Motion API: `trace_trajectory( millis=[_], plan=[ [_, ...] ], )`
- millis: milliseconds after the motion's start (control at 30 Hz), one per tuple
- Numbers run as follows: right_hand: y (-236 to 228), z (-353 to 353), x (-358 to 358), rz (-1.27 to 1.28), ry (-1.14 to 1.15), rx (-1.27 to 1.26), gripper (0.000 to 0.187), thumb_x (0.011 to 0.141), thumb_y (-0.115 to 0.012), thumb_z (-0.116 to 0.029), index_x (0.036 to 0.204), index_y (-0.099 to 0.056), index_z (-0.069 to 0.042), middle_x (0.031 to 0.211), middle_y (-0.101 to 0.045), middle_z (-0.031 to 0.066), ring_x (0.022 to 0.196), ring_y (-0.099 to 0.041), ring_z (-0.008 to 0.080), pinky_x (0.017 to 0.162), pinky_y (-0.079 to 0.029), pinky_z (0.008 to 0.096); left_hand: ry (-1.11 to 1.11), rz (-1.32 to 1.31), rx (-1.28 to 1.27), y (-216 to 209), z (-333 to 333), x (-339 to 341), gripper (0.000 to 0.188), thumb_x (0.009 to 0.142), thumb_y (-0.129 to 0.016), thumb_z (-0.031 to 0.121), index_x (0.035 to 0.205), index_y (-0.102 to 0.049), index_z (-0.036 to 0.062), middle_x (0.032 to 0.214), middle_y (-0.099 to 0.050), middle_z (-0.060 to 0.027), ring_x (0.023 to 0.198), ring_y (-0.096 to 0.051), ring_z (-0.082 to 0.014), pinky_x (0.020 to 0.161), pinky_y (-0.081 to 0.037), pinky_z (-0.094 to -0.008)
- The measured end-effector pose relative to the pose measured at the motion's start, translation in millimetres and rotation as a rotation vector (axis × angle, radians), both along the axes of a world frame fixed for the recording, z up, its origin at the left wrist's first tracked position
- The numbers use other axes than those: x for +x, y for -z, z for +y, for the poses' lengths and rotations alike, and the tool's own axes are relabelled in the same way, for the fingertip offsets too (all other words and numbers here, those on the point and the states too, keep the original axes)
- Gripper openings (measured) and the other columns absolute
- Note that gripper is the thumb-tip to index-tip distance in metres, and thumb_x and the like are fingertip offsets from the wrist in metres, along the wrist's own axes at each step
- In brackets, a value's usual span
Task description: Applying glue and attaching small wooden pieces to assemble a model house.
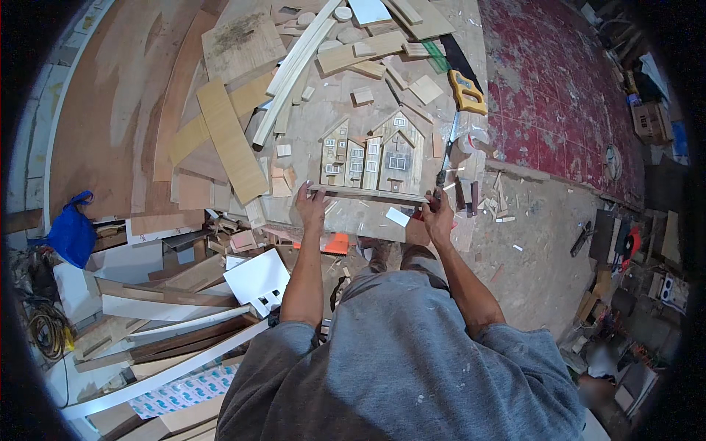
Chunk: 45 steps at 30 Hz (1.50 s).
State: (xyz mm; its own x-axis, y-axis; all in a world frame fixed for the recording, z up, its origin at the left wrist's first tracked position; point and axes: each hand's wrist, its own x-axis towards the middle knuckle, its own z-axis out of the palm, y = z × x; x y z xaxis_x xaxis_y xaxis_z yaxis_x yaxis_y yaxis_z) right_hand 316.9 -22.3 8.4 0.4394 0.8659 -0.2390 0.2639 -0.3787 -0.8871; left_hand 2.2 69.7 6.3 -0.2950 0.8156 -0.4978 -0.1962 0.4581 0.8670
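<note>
On the wooden worktable (353, 213) lies a small flat wooden house model (397, 158), with several gabled fronts and little white-framed windows. A thin wooden strip (368, 193) runs along its lower edge. My left hand (312, 207) has its fingers closed on the strip's left end. At the other end, my right hand (439, 219) grips the strip near the house's lower right corner. Close beyond the right hand is a dark, slim tool (443, 175), its kind unclear. A white rectangular piece (398, 216) lies between my hands, nearer the right one.
A handsaw with a yellow handle (468, 92) lies at the table's right side. Wood offcuts (364, 55) and long pale strips (294, 81) cover the far part. Plywood sheets (110, 95) stand at left. Below them are stacked boards (169, 294) and a blue bag (70, 229).
</note>
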Motion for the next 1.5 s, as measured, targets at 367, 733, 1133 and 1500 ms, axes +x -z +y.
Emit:
trace_trajectory(
  millis=[367,733,1133,1500],
  plan=[
    [5.2,1.2,1.7,-0.022,0.033,0.007,0.053,0.083,-0.066,0.001,0.134,-0.050,0.001,0.106,-0.071,0.0189,0.099,-0.071,0.0280,0.087,-0.055,0.0372,0.035,0.044,-0.028,-1.4,-0.3,3.1,0.051,0.089,-0.067,-0.001,0.135,-0.047,0.0047,0.120,-0.057,-0.0131,0.101,-0.063,-0.0221,0.077,-0.062,-0.0354],
    [12.8,0.6,-1.4,-0.087,0.024,0.037,0.051,0.086,-0.065,0.003,0.134,-0.049,0.003,0.106,-0.072,0.0160,0.095,-0.071,0.0209,0.082,-0.057,0.0315,0.009,0.059,0.002,4.3,-0.3,3.8,0.053,0.089,-0.067,-0.001,0.137,-0.046,0.0053,0.131,-0.050,-0.0117,0.107,-0.062,-0.0245,0.078,-0.061,-0.0371],
    [-3.5,-1.5,3.4,-0.064,0.001,0.018,0.057,0.082,-0.069,-0.001,0.136,-0.048,0.000,0.111,-0.069,0.0185,0.095,-0.071,0.0272,0.082,-0.057,0.0353,-0.326,0.037,-0.049,0.6,-23.2,32.3,0.052,0.091,-0.066,0.005,0.137,-0.041,0.0045,0.131,-0.052,-0.0133,0.099,-0.064,-0.0272,0.074,-0.060,-0.0411],
    [-22.0,-35.6,14.6,-0.185,-0.273,0.062,0.066,0.080,-0.072,-0.001,0.137,-0.039,0.004,0.104,-0.060,0.0219,0.092,-0.061,0.0369,0.084,-0.049,0.0456,0.650,1.089,0.472,-12.0,-77.0,54.6,0.027,0.081,-0.057,-0.002,0.108,-0.062,-0.0037,0.123,-0.057,-0.0183,0.120,-0.049,-0.0393,0.104,-0.041,-0.0466]
  ],
)
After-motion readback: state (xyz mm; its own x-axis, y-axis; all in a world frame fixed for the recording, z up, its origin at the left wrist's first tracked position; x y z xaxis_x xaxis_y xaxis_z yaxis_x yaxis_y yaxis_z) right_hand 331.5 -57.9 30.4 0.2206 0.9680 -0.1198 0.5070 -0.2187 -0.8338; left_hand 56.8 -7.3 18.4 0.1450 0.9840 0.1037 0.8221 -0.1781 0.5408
